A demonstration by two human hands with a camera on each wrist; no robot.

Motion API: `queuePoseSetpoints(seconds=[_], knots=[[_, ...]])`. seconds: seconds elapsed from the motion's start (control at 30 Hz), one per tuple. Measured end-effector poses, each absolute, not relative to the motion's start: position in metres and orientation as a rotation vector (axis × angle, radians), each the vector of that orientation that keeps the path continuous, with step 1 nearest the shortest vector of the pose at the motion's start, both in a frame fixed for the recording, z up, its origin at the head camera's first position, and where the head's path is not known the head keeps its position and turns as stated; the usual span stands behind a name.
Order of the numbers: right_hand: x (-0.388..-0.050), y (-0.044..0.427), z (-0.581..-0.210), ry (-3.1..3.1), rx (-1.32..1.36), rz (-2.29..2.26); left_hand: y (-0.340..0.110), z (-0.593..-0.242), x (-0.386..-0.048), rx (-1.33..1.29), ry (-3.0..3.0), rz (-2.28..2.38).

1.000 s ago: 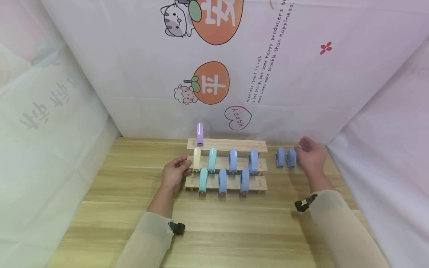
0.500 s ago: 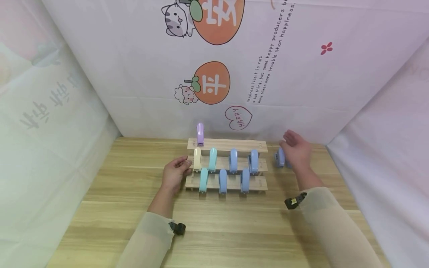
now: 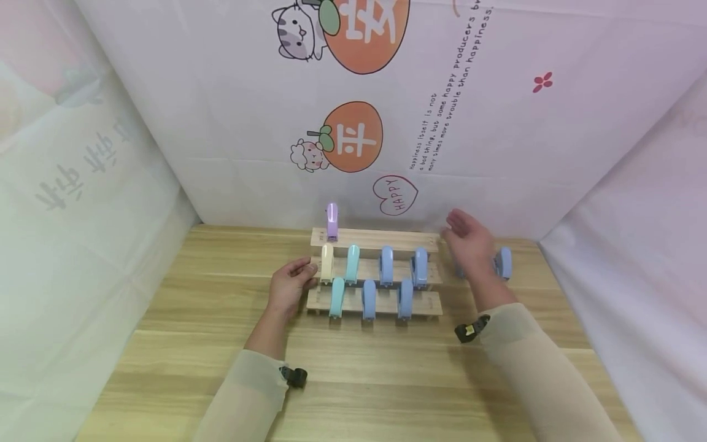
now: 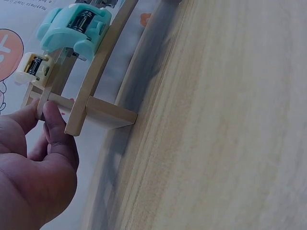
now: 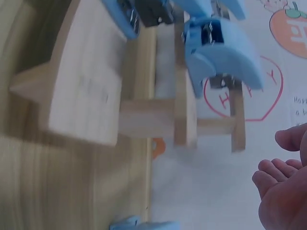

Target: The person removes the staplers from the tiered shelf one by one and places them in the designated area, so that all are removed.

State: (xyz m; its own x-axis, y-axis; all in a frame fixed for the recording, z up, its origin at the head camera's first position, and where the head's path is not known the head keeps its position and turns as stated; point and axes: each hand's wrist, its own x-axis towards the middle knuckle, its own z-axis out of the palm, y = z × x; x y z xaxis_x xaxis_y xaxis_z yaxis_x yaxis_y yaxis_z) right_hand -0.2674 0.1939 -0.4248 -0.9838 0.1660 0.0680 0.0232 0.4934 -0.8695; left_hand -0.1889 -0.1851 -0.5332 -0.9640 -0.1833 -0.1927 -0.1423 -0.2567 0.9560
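A three-tier wooden rack (image 3: 353,268) carries several plastic clothes pegs clipped on its planks. My left hand (image 3: 288,285) pinches the left end of the middle plank between thumb and fingers, beside a cream peg (image 3: 327,263). My right hand (image 3: 471,247) is off the rack's right end, near the top plank. Its fingers are loosely bent and nothing shows between them in the right wrist view. A purple peg (image 3: 332,222) is on the top plank; teal pegs (image 3: 352,263) and blue pegs (image 3: 386,265) are on the lower two.
On the table (image 3: 375,380) right of the rack, a blue peg (image 3: 503,263) stands behind my right wrist, with another blue peg (image 3: 460,270) partly hidden by the hand. A white printed cloth (image 3: 248,123) hangs behind, and cloth walls close both sides.
My right hand has moved left from the loose blue pegs toward the rack's right end, uncovering the rightmost one. The left hand still holds the plank's end.
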Motion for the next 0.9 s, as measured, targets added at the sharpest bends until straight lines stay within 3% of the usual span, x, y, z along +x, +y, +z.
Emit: queuePoseSetpoints(seconds=[0.9], knots=[[-0.263,0.099,-0.402,-2.623,0.070,1.633,-0.185,-0.530,-0.187,0.452,-1.920,-2.428]])
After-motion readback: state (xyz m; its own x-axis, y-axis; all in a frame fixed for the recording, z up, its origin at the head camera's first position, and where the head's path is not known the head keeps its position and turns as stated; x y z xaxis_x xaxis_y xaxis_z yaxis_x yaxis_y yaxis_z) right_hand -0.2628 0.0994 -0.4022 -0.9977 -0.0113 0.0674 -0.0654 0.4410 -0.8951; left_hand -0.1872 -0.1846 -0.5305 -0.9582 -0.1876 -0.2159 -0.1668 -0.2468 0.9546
